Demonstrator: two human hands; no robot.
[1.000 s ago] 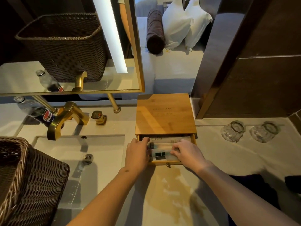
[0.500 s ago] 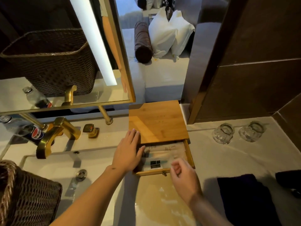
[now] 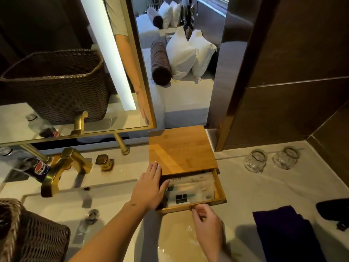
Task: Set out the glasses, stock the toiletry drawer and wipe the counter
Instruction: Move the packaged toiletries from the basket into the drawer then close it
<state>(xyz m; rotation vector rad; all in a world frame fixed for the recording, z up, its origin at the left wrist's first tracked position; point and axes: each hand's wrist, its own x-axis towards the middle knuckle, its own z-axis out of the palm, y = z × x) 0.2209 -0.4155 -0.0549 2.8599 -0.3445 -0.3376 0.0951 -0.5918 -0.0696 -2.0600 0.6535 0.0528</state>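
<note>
Left hand (image 3: pixel 149 188): flat, fingers straight and together, pressed against the left side of the bamboo box (image 3: pixel 181 148), fingertips reaching its lid edge. Right hand (image 3: pixel 206 222): fingers curled, pinching the small metal pull (image 3: pixel 191 208) at the front of the drawer (image 3: pixel 220 188), which stands pulled out toward 6 o'clock. Drawer contents: clear-wrapped toiletry packets (image 3: pixel 190 190) lying flat, one with a dark square label. Two glasses (image 3: pixel 255 160), mouth down, side by side on the tabletop (image 3: pixel 245 190) at 3 o'clock of the box, well apart from the hands. Dark folded cloth (image 3: pixel 283 229) at 4 o'clock, just right of the right hand; a second dark item at the right edge, unidentifiable. Sink basin (image 3: pixel 62 207) at 9 o'clock, with gold faucet (image 3: pixel 62 167) and a cola bottle (image 3: pixel 28 165) behind it. Wicker basket (image 3: pixel 28 235) at 8 o'clock, partly cut off. Mirror (image 3: pixel 56 72) at 11 o'clock.
</note>
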